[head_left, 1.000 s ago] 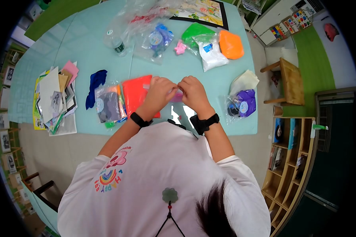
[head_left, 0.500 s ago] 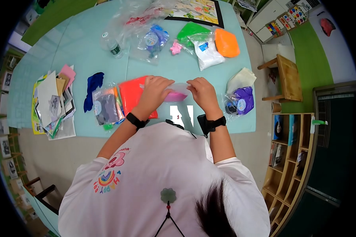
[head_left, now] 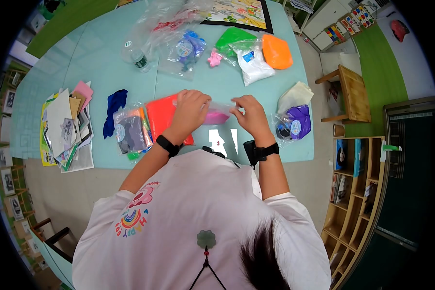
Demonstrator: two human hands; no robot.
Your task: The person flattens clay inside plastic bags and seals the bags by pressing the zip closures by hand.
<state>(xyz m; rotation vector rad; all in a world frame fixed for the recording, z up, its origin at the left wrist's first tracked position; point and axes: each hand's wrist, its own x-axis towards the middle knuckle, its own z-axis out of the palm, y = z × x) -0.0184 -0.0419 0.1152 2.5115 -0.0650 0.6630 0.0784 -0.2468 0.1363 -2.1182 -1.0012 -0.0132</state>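
A clear plastic bag (head_left: 221,107) with a bright pink lump (head_left: 216,117) inside hangs between my hands over the near part of the table. My left hand (head_left: 192,107) pinches the bag's left side, fingers curled. On the right edge, my right hand (head_left: 249,112) grips the bag between thumb and fingertips. What the pink lump is made of I cannot tell for sure. Under and beside my left forearm lies a flat red pack (head_left: 158,116). Left of that sits a clear bag of dark grey material (head_left: 130,133) with a round label.
The light-blue table (head_left: 101,72) carries a plastic bottle (head_left: 139,60), a blue bag (head_left: 188,48), a green pack (head_left: 234,38), a white bag (head_left: 253,63), an orange pack (head_left: 277,51), a purple bag (head_left: 297,121), a dark blue cloth-like piece (head_left: 114,108) and piled papers (head_left: 63,123).
My right hand has shifted slightly and its thumb stands a little more apart from the fingers. My left hand has moved up slightly. The bag stays between them.
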